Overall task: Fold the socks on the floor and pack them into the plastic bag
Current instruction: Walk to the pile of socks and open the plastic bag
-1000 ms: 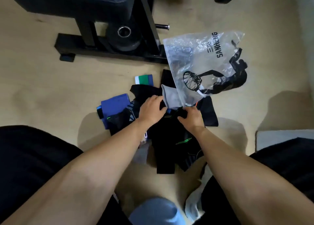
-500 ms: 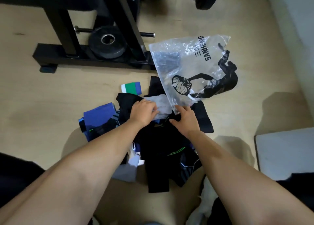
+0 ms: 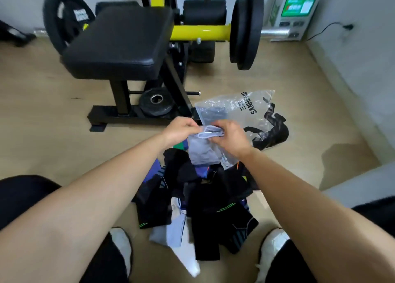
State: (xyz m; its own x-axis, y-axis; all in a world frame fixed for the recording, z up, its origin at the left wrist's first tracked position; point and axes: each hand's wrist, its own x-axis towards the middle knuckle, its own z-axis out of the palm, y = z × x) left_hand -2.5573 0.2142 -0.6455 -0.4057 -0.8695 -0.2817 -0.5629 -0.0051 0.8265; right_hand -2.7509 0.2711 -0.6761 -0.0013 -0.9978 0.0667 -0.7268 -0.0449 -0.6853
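A black padded bench (image 3: 119, 41) stands on the wood floor (image 3: 42, 111) at upper left, weight plates (image 3: 245, 28) on a yellow bar (image 3: 201, 33) behind it. At centre, the left hand (image 3: 179, 131) pinches one side of a grey sock's (image 3: 203, 150) cuff; the right hand (image 3: 230, 139) grips the other side, both closed on it, holding the sock up so it hangs above a pile of socks (image 3: 198, 197), mostly black, on the floor between the person's knees. To the right, a clear plastic bag (image 3: 241, 113) lies on the floor, partly behind the right hand
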